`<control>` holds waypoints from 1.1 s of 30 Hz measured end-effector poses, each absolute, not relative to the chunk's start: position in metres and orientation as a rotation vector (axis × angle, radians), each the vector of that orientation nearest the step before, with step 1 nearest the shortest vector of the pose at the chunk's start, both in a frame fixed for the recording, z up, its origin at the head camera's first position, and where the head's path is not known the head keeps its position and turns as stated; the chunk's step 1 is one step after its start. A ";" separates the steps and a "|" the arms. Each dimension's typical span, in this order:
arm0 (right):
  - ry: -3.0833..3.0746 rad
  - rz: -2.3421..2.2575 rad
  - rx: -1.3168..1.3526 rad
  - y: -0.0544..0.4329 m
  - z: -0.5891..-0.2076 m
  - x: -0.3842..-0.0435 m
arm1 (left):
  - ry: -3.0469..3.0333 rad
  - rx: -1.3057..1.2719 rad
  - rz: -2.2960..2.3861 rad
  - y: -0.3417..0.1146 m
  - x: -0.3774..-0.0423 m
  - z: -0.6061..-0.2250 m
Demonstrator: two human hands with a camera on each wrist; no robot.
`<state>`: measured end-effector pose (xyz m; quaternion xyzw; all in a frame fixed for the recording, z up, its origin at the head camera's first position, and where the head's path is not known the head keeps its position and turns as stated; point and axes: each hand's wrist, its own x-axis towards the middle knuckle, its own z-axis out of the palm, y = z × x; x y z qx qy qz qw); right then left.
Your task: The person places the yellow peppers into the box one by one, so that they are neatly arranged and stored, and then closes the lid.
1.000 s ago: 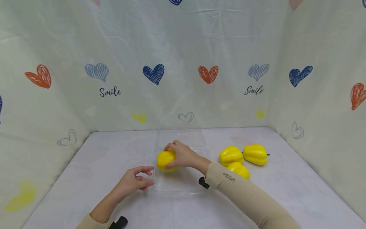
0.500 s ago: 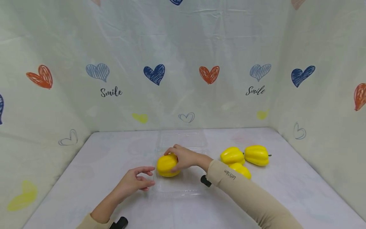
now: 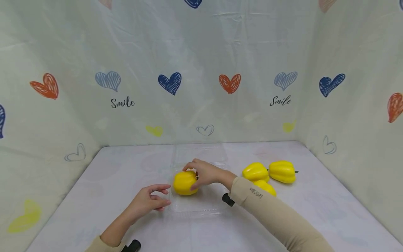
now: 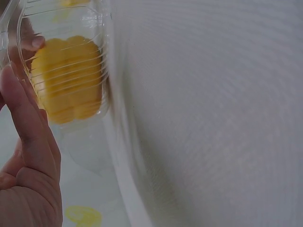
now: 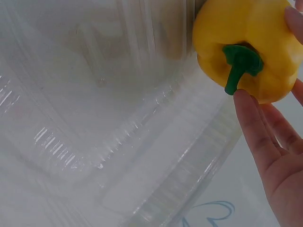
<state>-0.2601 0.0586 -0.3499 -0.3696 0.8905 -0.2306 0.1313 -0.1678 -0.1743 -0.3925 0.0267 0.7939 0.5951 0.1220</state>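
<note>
My right hand (image 3: 206,173) holds a yellow bell pepper (image 3: 184,183) in the left part of a clear plastic clamshell box (image 3: 201,212). In the right wrist view, the pepper's green stem (image 5: 241,66) faces the camera and a fingertip lies at its tip; thumb and other fingers reach round the pepper's side, partly cut off by the frame edge. Through the box's ribbed wall, the left wrist view shows the same pepper (image 4: 68,80). My left hand (image 3: 148,201) is beside the box's left wall, fingers extended, holding nothing; whether it touches the wall I cannot tell.
Three more yellow bell peppers lie grouped right of the box: one pepper (image 3: 255,172), a second pepper (image 3: 282,172) and a third pepper (image 3: 266,187) partly behind the right sleeve. The box's lid (image 3: 201,154) lies open toward the back. A heart-printed curtain (image 3: 201,52) surrounds the table.
The bell pepper has come slightly nearer and lower in the box with the right hand, which has since shifted a little right. The left hand stays in place.
</note>
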 end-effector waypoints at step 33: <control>2.659 -0.778 -1.149 0.111 -0.320 -0.236 | 2.324 0.045 1.741 -0.173 -0.169 -0.395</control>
